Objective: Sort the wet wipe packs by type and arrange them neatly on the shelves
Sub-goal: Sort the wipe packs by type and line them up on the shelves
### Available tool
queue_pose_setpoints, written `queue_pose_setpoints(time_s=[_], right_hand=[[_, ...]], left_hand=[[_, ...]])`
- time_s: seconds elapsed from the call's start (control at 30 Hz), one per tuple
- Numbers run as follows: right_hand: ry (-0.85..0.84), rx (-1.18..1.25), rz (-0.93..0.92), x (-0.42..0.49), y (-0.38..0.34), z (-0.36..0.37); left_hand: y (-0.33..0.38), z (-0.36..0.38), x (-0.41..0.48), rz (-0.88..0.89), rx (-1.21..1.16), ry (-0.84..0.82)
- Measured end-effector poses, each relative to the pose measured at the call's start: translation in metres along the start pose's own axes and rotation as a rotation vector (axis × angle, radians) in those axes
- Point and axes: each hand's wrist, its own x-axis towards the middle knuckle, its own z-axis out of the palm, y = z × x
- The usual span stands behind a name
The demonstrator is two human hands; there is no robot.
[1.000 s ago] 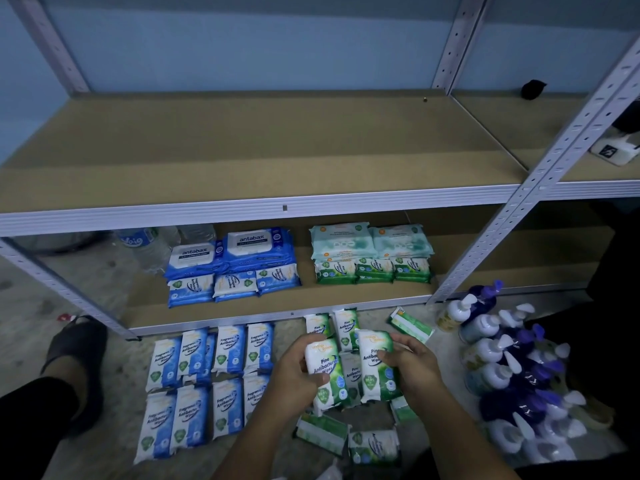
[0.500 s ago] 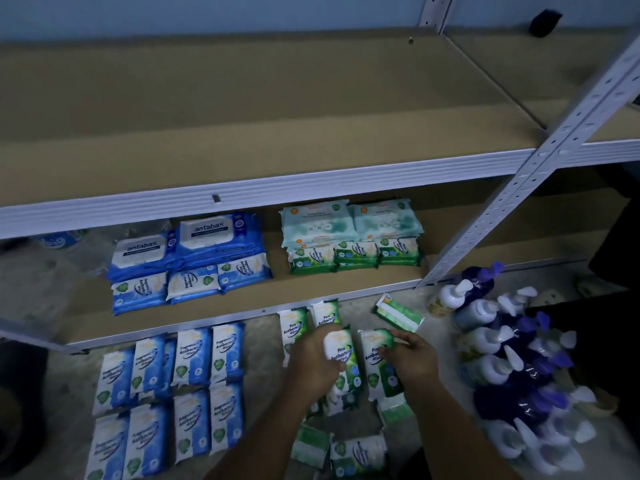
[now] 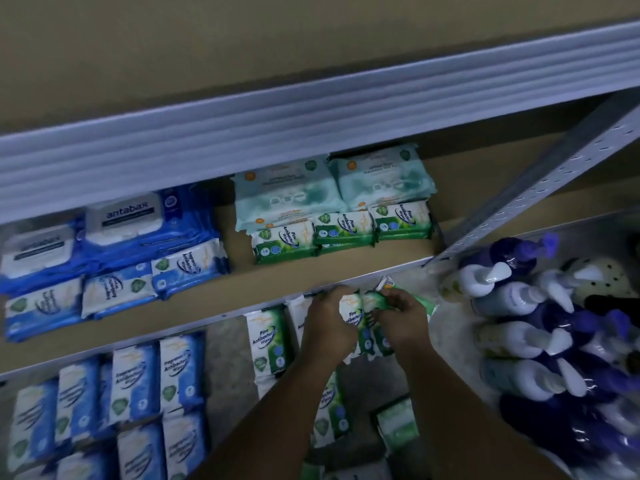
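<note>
Both forearms reach forward from the bottom of the view, and the hands meet just in front of the front edge of the lower shelf point(image 3: 294, 275). The left hand point(image 3: 327, 329) shows its back, its fingers curled round the left side of a green pine pack point(image 3: 351, 311), so its grip is closed on that pack. The right hand point(image 3: 405, 322) is also knuckles up. Its fingers bend over the top of a second green pack point(image 3: 373, 301), and its grip holds it. The 2 packs stand upright and touch side by side between the hands, above the floor.

On the lower shelf, 3 shelved green packs point(image 3: 344, 228) lie in a row near the front. Behind them are 2 big pale packs point(image 3: 287, 199). To the left lie 2 big blue packs point(image 3: 128, 220), with 3 small blue packs point(image 3: 117, 289) in front of them.

On the floor under the shelf edge, the floor blue packs point(image 3: 138, 382) lie in rows at the left. The loose green packs point(image 3: 268, 341) lie beside and below the left hand. Pump bottles point(image 3: 512, 327) crowd the floor at the right, near the slanted metal post point(image 3: 540, 188). The upper shelf point(image 3: 207, 46) fills the top of the view.
</note>
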Motion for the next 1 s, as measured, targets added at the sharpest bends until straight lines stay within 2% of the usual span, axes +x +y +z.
queue_pose_setpoints(time_s=[0.13,0.33,0.4,0.47,0.6,0.73,0.87,1.0], right_hand=[[0.141,-0.037,-0.037,0.013,0.003,-0.016],[0.232,0.018,-0.050,0.018,0.005,-0.028],[0.229,0.028,-0.043,0.018,0.002,-0.020],[0.175,-0.004,-0.046,0.018,0.003,-0.011],[0.143,-0.231,-0.129,0.020,0.010,-0.001],[0.139,-0.412,-0.276,0.017,0.006,0.002],[0.158,-0.636,-0.419,0.018,0.015,0.004],[0.174,-0.648,-0.430,0.019,0.019,0.006]], left_hand=[[0.000,0.011,0.011,-0.005,0.033,0.018],[0.003,0.018,0.017,-0.023,0.111,0.066],[0.003,0.019,0.018,-0.006,0.240,0.079],[0.007,0.017,0.017,0.028,0.496,0.047],[0.013,0.013,0.015,0.131,0.880,0.069],[-0.002,0.011,0.015,0.290,0.949,0.085],[-0.018,0.015,0.014,0.251,1.027,0.073],[-0.022,0.022,0.017,0.270,1.018,0.133]])
